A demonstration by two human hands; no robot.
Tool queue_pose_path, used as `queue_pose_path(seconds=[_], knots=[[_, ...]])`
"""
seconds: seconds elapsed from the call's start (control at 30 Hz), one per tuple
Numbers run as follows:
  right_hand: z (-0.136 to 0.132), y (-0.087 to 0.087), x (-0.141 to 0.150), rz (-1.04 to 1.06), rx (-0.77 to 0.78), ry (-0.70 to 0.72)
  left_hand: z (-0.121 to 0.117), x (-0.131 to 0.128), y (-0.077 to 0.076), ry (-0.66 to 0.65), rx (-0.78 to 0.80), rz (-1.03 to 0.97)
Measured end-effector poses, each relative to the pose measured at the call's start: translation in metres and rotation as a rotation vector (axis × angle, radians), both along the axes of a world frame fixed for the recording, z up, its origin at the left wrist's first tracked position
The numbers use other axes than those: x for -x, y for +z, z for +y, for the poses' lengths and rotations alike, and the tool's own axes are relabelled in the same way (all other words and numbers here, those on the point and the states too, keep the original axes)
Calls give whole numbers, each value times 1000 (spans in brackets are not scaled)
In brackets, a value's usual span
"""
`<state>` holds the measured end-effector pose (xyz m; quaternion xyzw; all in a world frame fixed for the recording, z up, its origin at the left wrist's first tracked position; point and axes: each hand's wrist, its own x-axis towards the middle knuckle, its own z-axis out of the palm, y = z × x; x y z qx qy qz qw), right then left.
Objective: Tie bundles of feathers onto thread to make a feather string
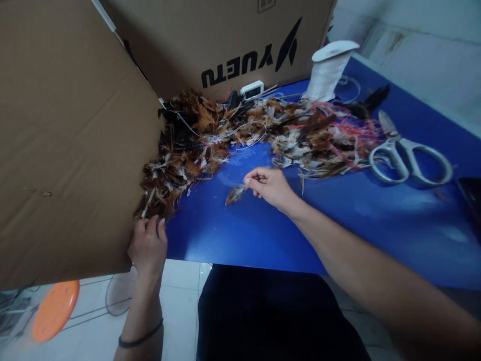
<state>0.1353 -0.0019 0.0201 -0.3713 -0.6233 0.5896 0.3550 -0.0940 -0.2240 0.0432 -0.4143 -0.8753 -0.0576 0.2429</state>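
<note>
With our right grip [267,186] we pinched a small brown feather [236,194] over the blue surface [225,233], near the feather pile [240,129]; our left grip [149,244] lay at the pile's near left end, beside the cardboard panel [75,150], and we could not tell whether it held anything

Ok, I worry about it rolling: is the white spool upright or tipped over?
Upright: the white spool stands on end, its wide flange on top.

The blue tabletop [233,235] carries brown feathers [195,160], scissors [399,142] — and a white spool [326,75].
</note>
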Motion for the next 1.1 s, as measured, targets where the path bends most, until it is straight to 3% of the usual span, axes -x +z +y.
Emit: queue_pose_path(seconds=[0.13, 0.2, 0.27, 0.33, 0.47, 0.6, 0.7, 0.8, 0.97, 1.1], knots=[[2, -3, 0, -7, -31, -7, 38, -7, 21, -271, -166, -60], [3, -5, -1, -23, -52, -3, 69, -9, 26, -448, -118, -128], [5, -7, -1, -56, -103, -10, 105, -9, 25, -532, -47, -148], [6, -7, -3, -111, -230, -15, 138, -8, 20, -554, 67, -143], [5, -4, -7, -256, -666, 102, 182, -3, 7, -494, 315, -90], [-2, -3, -7, -518, -940, 266, 196, 2, 0, -479, 375, -82], [-7, -4, -4, -702, -951, 289, 198, 8, 0, -512, 330, -111], [-8, -4, -2, -732, -931, 277, 200, 15, 4, -572, 147, -219], [-3, -6, -3, -623, -859, 254, 202, 20, 19, -507, -251, -635], [-1, -4, -3, -586, -820, 251, 199, 12, 28, -450, -444, -1055]])
